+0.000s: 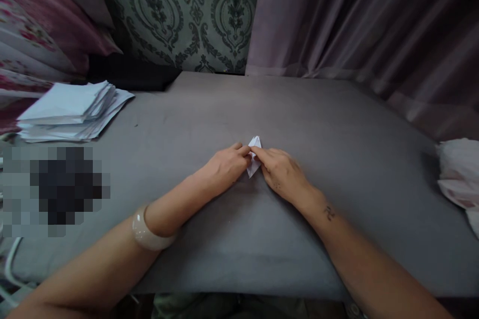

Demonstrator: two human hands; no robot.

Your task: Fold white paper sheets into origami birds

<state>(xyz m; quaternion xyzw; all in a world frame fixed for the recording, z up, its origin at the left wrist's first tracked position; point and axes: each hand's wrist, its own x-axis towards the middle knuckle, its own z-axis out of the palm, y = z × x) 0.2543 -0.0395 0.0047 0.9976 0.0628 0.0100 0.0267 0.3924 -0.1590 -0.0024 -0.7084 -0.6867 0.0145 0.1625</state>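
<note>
A small piece of folded white paper point(255, 142), pointed at both its far and near ends, is between my two hands just above or on the grey cloth surface. My left hand point(229, 163) grips its left side with curled fingers, and a pale bangle circles that wrist. From the other side my right hand point(282, 169) pinches the paper, thumb and forefinger meeting the left fingertips near its middle. The fingers cover the paper's centre, so its exact folds there are hidden.
A stack of white paper sheets point(71, 107) lies at the back left, in front of a dark flat item point(130, 74). A blurred-out dark patch is at left, with a white cable point(10, 259) below. Whitish fabric or plastic point(459, 172) sits at the right edge. Curtains point(299, 15) hang behind.
</note>
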